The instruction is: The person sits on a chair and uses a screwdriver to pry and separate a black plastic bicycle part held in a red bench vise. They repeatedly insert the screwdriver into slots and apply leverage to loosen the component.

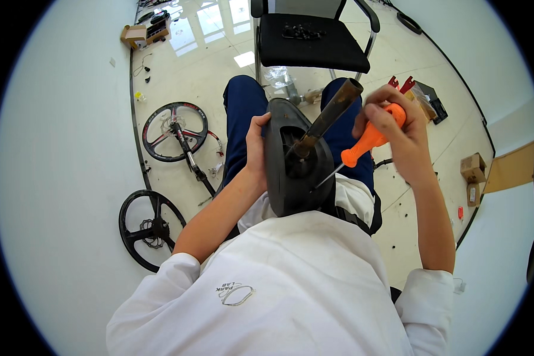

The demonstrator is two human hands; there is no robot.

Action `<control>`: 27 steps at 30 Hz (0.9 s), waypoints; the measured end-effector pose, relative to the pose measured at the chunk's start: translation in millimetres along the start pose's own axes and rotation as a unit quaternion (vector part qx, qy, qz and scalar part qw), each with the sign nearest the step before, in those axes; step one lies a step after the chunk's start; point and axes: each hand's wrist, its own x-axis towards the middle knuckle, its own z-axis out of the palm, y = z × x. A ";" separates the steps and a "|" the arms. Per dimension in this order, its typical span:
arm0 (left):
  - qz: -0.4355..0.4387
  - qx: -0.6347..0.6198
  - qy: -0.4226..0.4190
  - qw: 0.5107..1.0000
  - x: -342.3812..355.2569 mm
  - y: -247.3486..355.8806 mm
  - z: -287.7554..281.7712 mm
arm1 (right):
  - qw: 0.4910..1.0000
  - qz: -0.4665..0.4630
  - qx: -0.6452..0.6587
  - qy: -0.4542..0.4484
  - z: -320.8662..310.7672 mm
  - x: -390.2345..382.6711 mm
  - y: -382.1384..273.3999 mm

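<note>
A black bicycle saddle (279, 178) lies on my lap with its underside facing up. From its middle a worn, brownish metal seat post (333, 113) rises and slants toward the far right. My left hand (256, 145) grips the saddle's left edge, thumb lying along the rim. In my right hand (406, 133) is a screwdriver (366, 142) with an orange handle and a thin metal shaft. Its tip points down-left at the near right part of the saddle's underside. Whether the tip touches the saddle, I cannot tell.
Ahead stands a black chair (311, 53) with small black parts (302, 31) on its seat. Left on the tiled floor lie a spoked wheel with a fork (184, 142) and another black wheel (137, 235). Cardboard boxes (473, 168) stand at the right wall; red-handled tools (407, 85) lie farther off.
</note>
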 end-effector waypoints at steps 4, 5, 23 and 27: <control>0.002 0.007 0.001 1.000 -0.5 2.8 -3.6 | 0.907 -0.109 -0.405 -0.036 -18.2 6.9 -15.1; 0.001 0.004 0.001 1.000 -1.3 2.9 -3.0 | 0.885 -0.059 -0.457 -0.065 -19.8 7.1 -23.1; 0.004 0.007 -0.001 1.000 -0.2 2.3 0.5 | 0.954 0.092 0.284 -0.026 3.0 5.9 4.3; -0.005 -0.031 -0.042 0.999 1.7 5.3 -12.6 | 0.950 -0.048 -0.304 -0.050 -27.2 6.0 -13.8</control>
